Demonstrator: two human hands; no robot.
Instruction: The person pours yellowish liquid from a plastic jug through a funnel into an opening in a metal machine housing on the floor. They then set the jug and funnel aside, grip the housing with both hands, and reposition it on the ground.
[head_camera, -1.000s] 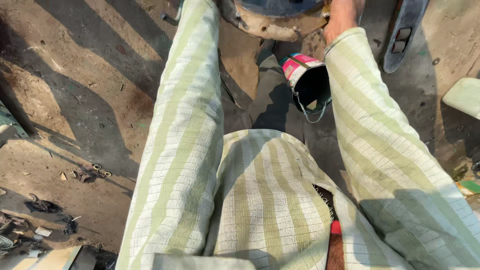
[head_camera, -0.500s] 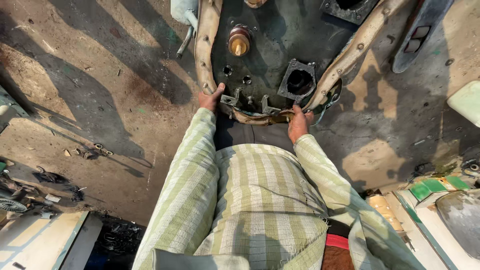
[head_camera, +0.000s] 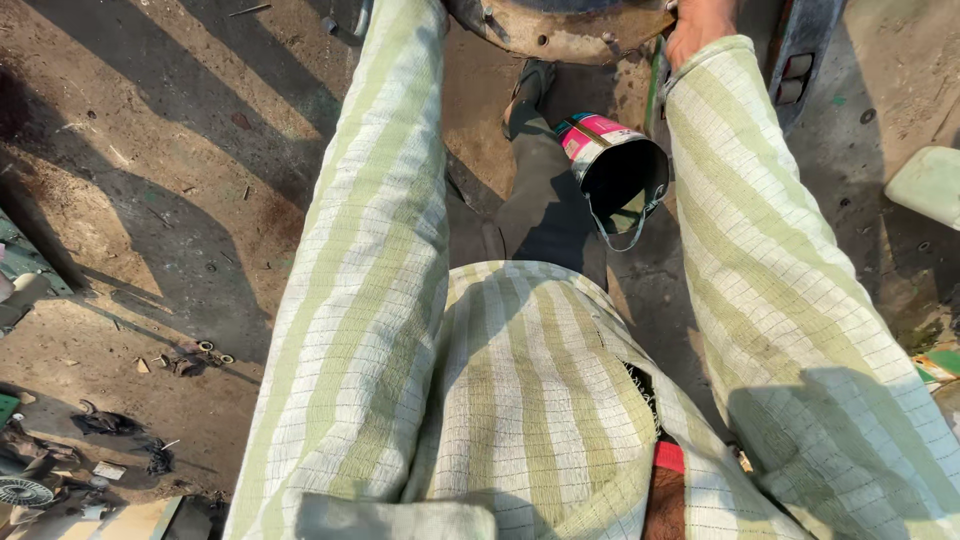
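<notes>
- Bare, oil-stained dirt floor in hard sunlight, long shadows across it; small scrap bits lie at nine o'clock, a pale slab at three o'clock.
- At twelve o'clock, cut by the frame edge, sits a rusty round metal part with bolt holes along its rim.
- Right hand: only the back and wrist show, resting on the part's right edge; whether its grip is closed on the rim I cannot tell.
- Left hand: out of view past the top edge; only the striped sleeve reaches toward the part's left side.
- An open tin can, pink label, dark inside, wire bail hanging loose, lies tilted just below the part, between the sleeves and beside a sandalled foot.
- Risk, as I judge it: the part looks heavy and greasy, so it could slip and come down on the foot or the can; the foot could also knock the can over.
</notes>
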